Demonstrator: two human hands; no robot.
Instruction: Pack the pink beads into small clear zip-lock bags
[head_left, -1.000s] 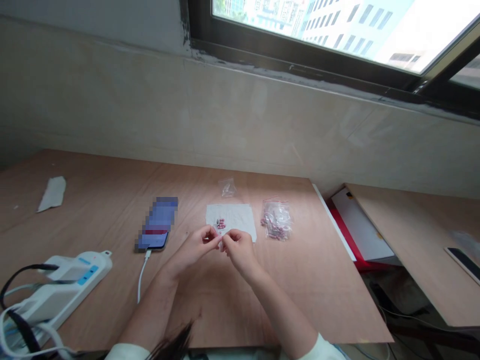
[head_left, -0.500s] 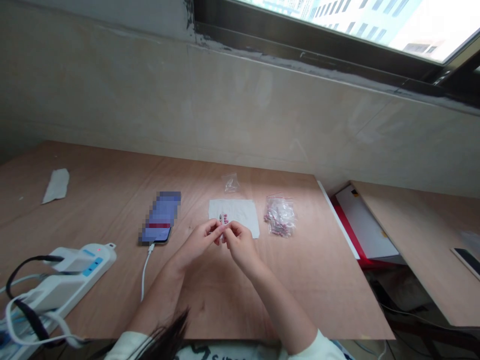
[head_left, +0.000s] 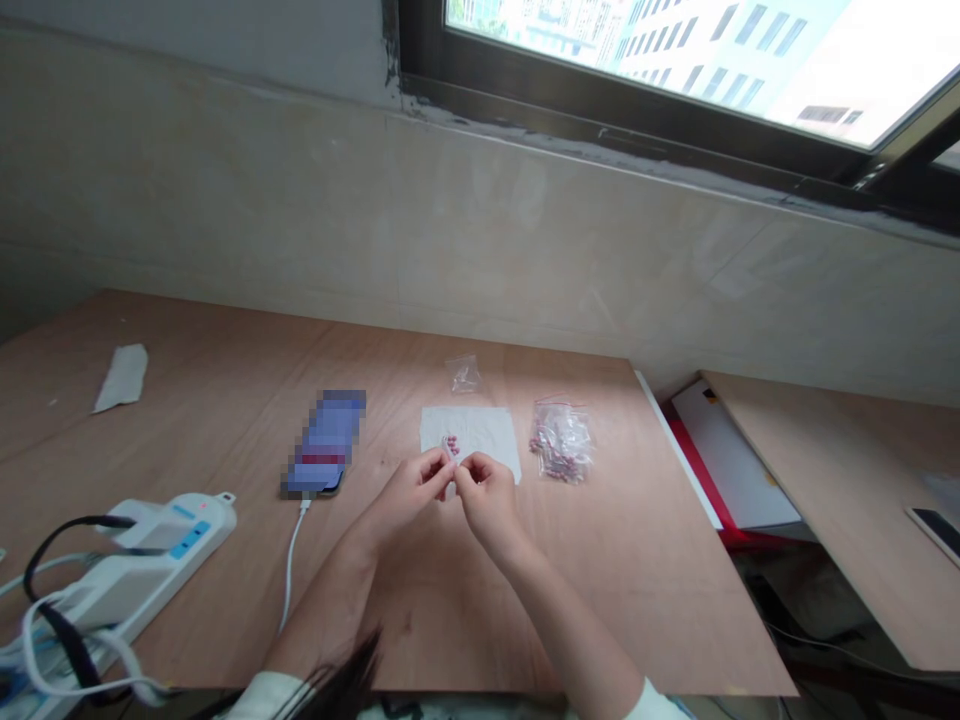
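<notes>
The plywood surface (head_left: pixel 600 590) ran from the person toward a tiled wall beneath a window (head_left: pixel 660 60). Nearest the camera, dark hair (head_left: pixel 345 680) hung into view above a pale sleeve (head_left: pixel 270 695). Both forearms reached forward, bringing the left hand (head_left: pixel 405 495) and right hand (head_left: pixel 489 505) together over the near edge of a white paper sheet (head_left: pixel 484 430). Each grip was closed to a tight pinch, fingertips meeting at the centre, a pose suited to steadying something tiny, though whatever lay between them was too small to make out. Just beyond the fingertips, a small cluster of pink beads (head_left: pixel 451 445) sat on the paper, which seemed to serve as a pale, contained work area. To the right lay a clear plastic bag of beads (head_left: pixel 561 442), within easy reach. Farther back was a small clear bag (head_left: pixel 465 375). Left of the hands, a blurred phone (head_left: pixel 326 445) trailed a white cable (head_left: pixel 291 565), and a power strip (head_left: pixel 176 535) sat well aside.
</notes>
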